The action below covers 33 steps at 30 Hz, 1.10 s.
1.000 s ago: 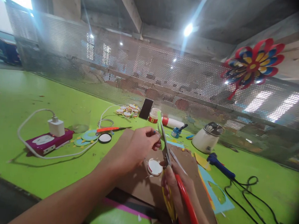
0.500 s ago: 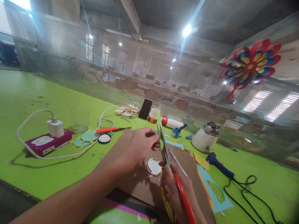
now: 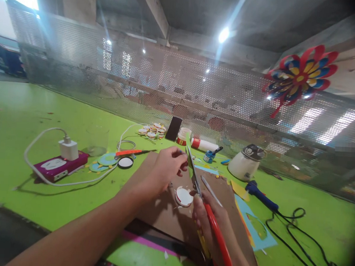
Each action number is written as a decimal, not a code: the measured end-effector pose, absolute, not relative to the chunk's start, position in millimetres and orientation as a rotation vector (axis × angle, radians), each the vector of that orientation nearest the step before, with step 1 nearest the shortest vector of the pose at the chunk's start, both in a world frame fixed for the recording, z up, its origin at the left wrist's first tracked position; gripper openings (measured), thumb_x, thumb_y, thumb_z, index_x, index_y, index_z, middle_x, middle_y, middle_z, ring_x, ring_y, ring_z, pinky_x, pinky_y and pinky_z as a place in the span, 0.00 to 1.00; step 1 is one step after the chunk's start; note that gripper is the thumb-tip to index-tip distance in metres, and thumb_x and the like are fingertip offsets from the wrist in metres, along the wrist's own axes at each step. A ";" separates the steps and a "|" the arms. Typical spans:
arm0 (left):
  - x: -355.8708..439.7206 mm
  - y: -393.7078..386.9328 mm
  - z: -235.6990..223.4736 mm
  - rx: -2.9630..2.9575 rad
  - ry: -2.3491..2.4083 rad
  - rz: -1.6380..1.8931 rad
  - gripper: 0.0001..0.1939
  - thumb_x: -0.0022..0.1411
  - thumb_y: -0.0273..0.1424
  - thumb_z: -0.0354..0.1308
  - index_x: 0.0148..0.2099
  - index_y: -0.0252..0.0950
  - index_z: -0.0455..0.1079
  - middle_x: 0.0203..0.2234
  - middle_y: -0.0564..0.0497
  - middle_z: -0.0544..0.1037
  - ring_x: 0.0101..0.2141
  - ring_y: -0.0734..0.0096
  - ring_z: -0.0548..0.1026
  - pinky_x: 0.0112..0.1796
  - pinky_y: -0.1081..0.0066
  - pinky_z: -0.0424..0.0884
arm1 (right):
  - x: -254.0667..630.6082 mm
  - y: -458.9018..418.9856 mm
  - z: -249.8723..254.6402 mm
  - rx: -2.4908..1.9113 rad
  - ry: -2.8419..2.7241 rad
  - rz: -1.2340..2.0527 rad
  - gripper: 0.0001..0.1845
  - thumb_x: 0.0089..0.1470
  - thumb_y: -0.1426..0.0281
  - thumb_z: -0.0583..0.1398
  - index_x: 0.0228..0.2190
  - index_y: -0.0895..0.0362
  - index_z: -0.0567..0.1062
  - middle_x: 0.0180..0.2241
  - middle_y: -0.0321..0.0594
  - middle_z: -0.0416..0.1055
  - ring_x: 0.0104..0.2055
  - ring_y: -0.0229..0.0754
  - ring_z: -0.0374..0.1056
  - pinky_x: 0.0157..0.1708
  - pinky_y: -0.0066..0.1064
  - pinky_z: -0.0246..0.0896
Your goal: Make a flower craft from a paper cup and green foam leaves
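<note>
My left hand [image 3: 170,167] pinches a narrow piece of green paper [image 3: 188,142] between its fingertips. Beside it, my right hand [image 3: 210,216] is wrapped round a pair of scissors [image 3: 219,234] with red and yellow handles. Their blades point up and away, right at the green paper; whether they cut it at this instant is hard to see. Below the hands a white disc [image 3: 184,197] with small tabs around its rim lies on a brown board [image 3: 158,216]. A silvery pen-like tool [image 3: 210,189] rests on the board just beyond my right hand.
Left are a purple power strip [image 3: 59,169] with a white plug, blue paper rings [image 3: 107,159], a black-rimmed disc [image 3: 125,163] and an orange cutter [image 3: 129,152]. Behind stand several tabbed discs [image 3: 152,131], a phone [image 3: 173,129] and a jar [image 3: 184,136]. A corded blue tool [image 3: 263,198] lies right.
The green paper has shifted slightly against the blades, and less of it shows. My left hand has turned a little and its lower fingers have moved slightly left. My right hand still grips the scissors.
</note>
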<state>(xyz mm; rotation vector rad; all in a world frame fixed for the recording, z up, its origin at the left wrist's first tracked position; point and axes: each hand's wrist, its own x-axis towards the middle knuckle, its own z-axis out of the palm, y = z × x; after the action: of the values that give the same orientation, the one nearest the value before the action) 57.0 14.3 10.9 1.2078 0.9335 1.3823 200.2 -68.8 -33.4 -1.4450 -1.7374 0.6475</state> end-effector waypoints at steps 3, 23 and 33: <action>55.5 16.5 9.6 1.264 0.981 1.390 0.05 0.54 0.25 0.55 0.26 0.33 0.67 0.20 0.53 0.70 0.22 0.75 0.69 0.22 0.76 0.62 | 201.1 -66.5 -37.7 -1.449 -1.740 0.655 0.27 0.60 0.48 0.50 0.41 0.58 0.73 0.25 0.38 0.69 0.26 0.39 0.64 0.24 0.28 0.57; 58.2 10.5 15.3 0.992 0.842 1.349 0.08 0.58 0.19 0.56 0.27 0.31 0.67 0.21 0.51 0.70 0.22 0.76 0.69 0.22 0.77 0.65 | 207.0 -66.5 -38.8 -1.407 -1.677 0.648 0.17 0.61 0.63 0.58 0.49 0.56 0.71 0.49 0.43 0.70 0.45 0.44 0.70 0.43 0.41 0.69; 57.7 11.6 15.8 0.981 0.845 1.326 0.09 0.60 0.19 0.55 0.27 0.30 0.67 0.21 0.52 0.70 0.22 0.78 0.69 0.22 0.78 0.65 | 201.8 -72.4 -32.4 -1.385 -1.651 0.549 0.17 0.61 0.63 0.58 0.50 0.55 0.70 0.51 0.44 0.69 0.47 0.45 0.69 0.45 0.43 0.68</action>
<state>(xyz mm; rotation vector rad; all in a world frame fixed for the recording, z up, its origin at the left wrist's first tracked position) 57.7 11.6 15.8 0.9809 0.8455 1.3263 201.8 -72.4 -32.4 -1.3851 -1.6510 0.5487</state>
